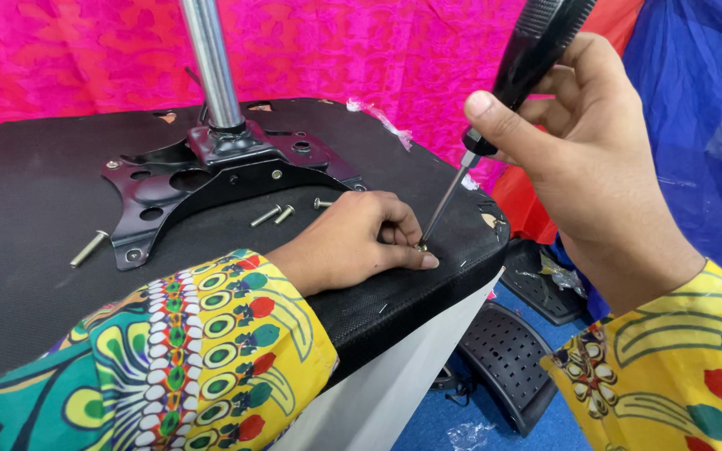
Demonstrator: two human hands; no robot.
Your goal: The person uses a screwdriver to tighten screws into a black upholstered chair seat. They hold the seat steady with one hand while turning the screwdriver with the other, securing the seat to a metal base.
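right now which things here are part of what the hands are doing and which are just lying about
In use:
- screwdriver, gripped by the right hand
- small screw at its tip, steadied by the left hand
- black seat underside

Lying about:
- loose bolts and one more bolt
- metal plate with column
- black plastic parts on the floor

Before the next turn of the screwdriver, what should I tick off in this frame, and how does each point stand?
1. Right hand wrapped around the screwdriver handle: ok.
2. Screwdriver tip down at the small screw near the seat base edge: ok.
3. Left hand fingers steadying that screw: ok.
4. Tip seated in the screw head: cannot tell, fingers hide it.
5. Spare loose bolts lying beside the metal mounting plate: ok.
6. Shaft square to the surface: not ok, it leans.
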